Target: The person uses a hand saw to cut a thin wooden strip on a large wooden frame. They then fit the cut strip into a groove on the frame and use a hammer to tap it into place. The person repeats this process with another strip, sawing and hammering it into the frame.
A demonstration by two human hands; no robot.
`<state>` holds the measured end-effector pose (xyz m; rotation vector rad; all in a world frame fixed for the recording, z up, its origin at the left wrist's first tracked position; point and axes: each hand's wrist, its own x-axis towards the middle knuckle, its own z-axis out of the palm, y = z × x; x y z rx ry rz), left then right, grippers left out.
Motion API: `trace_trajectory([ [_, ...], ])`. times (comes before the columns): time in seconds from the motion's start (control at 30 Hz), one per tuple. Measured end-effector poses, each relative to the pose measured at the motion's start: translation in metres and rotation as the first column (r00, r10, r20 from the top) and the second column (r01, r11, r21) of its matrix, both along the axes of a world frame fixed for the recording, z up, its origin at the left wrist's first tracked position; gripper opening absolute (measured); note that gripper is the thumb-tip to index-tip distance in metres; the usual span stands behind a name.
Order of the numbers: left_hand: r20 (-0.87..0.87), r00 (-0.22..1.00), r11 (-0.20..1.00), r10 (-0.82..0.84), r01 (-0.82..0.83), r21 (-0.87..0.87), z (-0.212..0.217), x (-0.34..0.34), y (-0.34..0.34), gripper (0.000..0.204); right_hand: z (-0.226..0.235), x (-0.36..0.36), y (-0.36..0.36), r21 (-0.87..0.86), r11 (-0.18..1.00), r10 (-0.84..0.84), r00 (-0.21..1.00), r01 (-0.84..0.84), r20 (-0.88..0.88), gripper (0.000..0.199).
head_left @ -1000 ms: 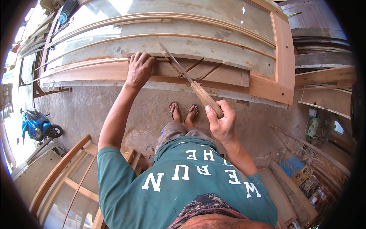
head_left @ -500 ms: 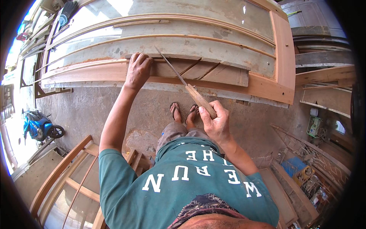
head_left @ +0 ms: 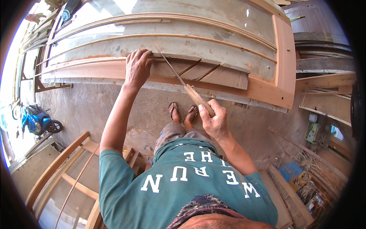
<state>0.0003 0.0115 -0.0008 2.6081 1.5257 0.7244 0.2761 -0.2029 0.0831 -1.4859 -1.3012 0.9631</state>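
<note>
A slotted wooden mitre box (head_left: 225,75) lies along the near rail of a big wooden frame. My left hand (head_left: 138,70) is closed over the box's left end, fingers hooked over its far side. A thin wooden strip (head_left: 87,61) runs left from beneath that hand; whether the fingers also pinch it is hidden. In my right hand (head_left: 215,120) is the wooden handle of a saw (head_left: 195,96). Its narrow blade, seen nearly edge-on, slants across the box, pointing away and to the left, with the tip just right of my left hand.
Long thin strips (head_left: 160,36) lie across the wooden frame (head_left: 284,61). Another frame (head_left: 72,183) stands behind on the left, near a blue motorbike (head_left: 38,120). Stacked boards (head_left: 324,65) are at the right, with a cluttered rack (head_left: 305,179) at lower right.
The saw and my right hand have shifted slightly up and left. My left hand's fingers have straightened a little over the mitre box's end.
</note>
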Motion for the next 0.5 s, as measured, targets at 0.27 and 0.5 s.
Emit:
trace_trajectory([
  [0.27, 0.074, 0.996, 0.998, 0.040, -0.036, -0.059, -0.007, -0.001, 0.007, 0.031, -0.008, 0.006, 0.000, 0.014, 0.999, 0.028, 0.998, -0.029, 0.050, 0.037],
  [0.5, 0.034, 0.997, 0.995, 0.067, -0.064, -0.071, -0.005, 0.005, 0.007, 0.029, -0.008, 0.009, 0.003, 0.011, 0.999, 0.036, 0.998, -0.036, 0.059, 0.034],
])
